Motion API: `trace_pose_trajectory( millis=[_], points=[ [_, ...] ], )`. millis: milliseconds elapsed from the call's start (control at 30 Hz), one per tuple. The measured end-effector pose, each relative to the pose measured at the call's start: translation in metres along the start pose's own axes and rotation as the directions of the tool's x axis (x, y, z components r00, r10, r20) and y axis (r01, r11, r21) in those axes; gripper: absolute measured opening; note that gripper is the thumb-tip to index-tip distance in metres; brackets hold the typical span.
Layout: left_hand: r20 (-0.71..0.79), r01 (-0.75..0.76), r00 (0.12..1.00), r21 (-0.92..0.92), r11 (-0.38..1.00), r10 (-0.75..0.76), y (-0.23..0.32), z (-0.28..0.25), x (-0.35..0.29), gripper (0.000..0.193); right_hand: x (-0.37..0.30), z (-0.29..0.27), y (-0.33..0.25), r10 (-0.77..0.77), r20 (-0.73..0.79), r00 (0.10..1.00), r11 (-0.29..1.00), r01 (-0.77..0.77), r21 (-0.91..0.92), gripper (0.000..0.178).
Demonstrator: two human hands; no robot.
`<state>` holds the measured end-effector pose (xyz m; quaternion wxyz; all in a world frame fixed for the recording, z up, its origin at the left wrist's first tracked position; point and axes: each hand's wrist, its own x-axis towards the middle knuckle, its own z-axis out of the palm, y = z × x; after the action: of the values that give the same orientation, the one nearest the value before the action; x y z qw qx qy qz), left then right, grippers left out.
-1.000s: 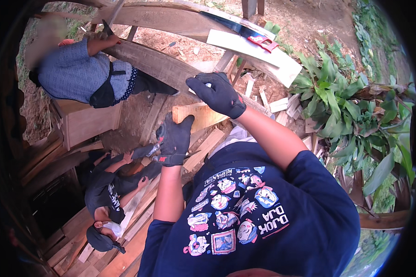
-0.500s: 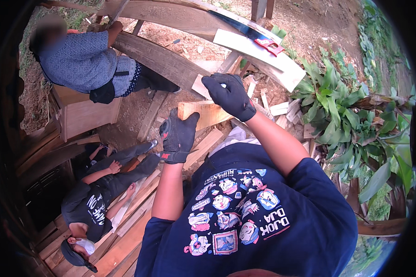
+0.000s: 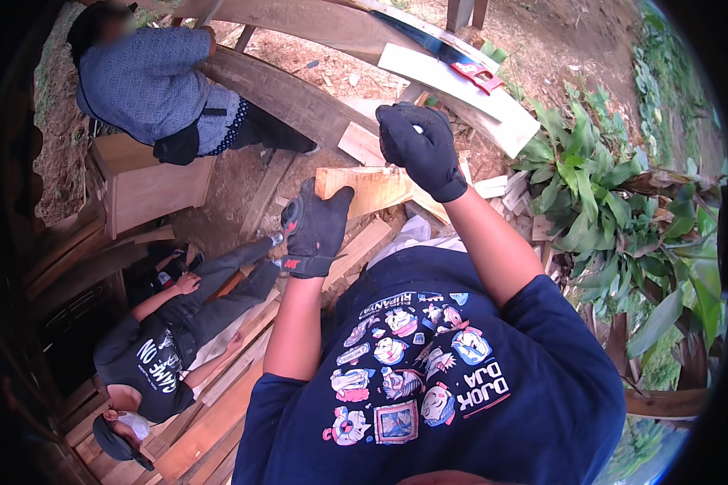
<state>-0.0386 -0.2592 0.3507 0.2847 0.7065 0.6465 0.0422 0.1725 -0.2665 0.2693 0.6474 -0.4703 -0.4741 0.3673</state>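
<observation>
Both my hands wear black gloves and are raised in front of my dark blue printed shirt. My left hand [image 3: 315,229] has its fingers straight and thumb apart, holding nothing, just below the edge of a pale wooden board piece [image 3: 370,187]. My right hand [image 3: 420,149] is higher and to the right, its fingers curled inward above that board. A small pale speck shows at its fingertips; I cannot tell whether it is held.
A saw with a red handle [image 3: 476,75] lies on a pale plank [image 3: 469,105] beyond a curved wooden beam [image 3: 287,93]. A person in a blue patterned top [image 3: 150,85] bends over a wooden box [image 3: 150,187]. Another person in black [image 3: 158,352] reclines on planks [image 3: 218,408] at lower left. Green plants [image 3: 615,210] stand at right.
My right hand has drifted right and slightly up, curling tighter. My left hand rose a little. The person in black has stretched their legs and slid toward the lower left.
</observation>
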Motion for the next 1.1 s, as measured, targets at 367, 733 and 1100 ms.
trace_pose_trajectory(
  millis=[367, 733, 1100],
  points=[
    [-0.006, -0.004, 1.0, 0.057, 0.998, 0.004, 0.004, 0.0, -0.002, 0.042, 0.01, -0.002, -0.015, 0.046, 0.049, 0.998, 0.999, -0.047, 0.016, 0.023],
    [-0.018, 0.005, 1.0, 0.062, 0.998, -0.004, 0.003, 0.007, 0.0, 0.044, 0.015, -0.003, -0.026, 0.064, -0.025, 0.998, 0.997, -0.063, 0.045, 0.048],
    [-0.03, 0.026, 0.999, 0.044, 0.999, -0.024, 0.007, 0.006, -0.009, 0.042, -0.021, -0.006, 0.002, 0.157, 0.012, 0.987, 0.984, -0.156, -0.082, 0.026]
  ],
)
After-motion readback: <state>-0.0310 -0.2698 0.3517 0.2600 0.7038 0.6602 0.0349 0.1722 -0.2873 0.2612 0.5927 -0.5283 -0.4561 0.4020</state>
